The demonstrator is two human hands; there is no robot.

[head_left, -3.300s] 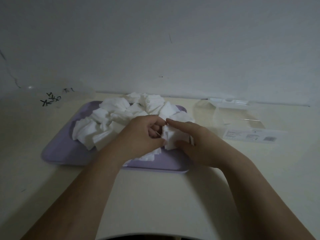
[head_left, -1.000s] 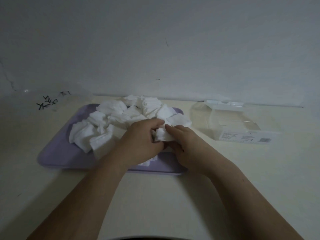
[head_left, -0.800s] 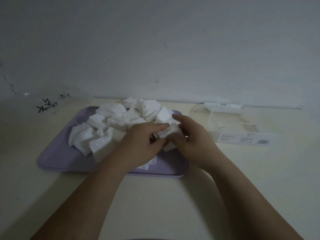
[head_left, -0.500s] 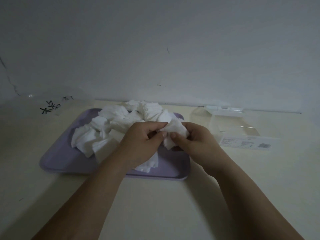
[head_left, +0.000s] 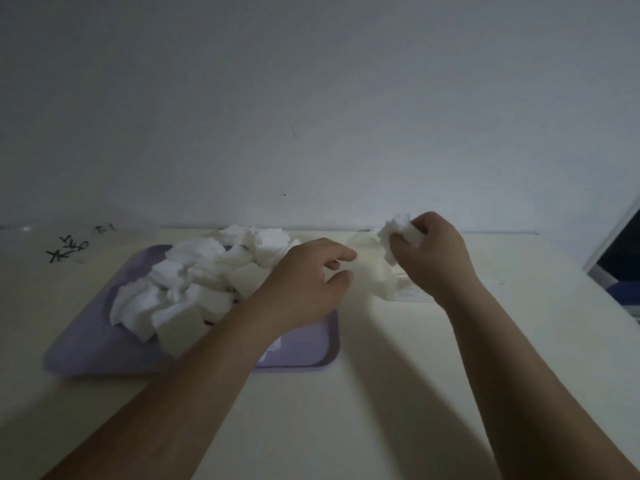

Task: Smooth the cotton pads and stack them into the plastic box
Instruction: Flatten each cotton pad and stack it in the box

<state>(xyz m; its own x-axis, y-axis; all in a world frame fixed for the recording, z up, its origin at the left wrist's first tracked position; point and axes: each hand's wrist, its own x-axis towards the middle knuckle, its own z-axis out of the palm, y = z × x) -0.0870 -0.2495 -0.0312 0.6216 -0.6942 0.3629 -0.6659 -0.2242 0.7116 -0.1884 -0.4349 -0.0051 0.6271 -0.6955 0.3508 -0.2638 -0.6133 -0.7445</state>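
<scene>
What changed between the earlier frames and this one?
The right hand carried the bunched cotton pads rightward, off the purple tray and over the clear plastic box, and now grips them alone. The left hand let go of them and hovers at the tray's right end, fingers loosely curled. The pile of cotton pads on the tray and the box stayed put.

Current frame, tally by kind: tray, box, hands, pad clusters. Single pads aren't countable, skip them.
purple tray: 1
clear plastic box: 1
hands: 2 (left hand, right hand)
pad pile on the tray: 1
pad bunch gripped by the right hand: 1
Total: 6
</scene>
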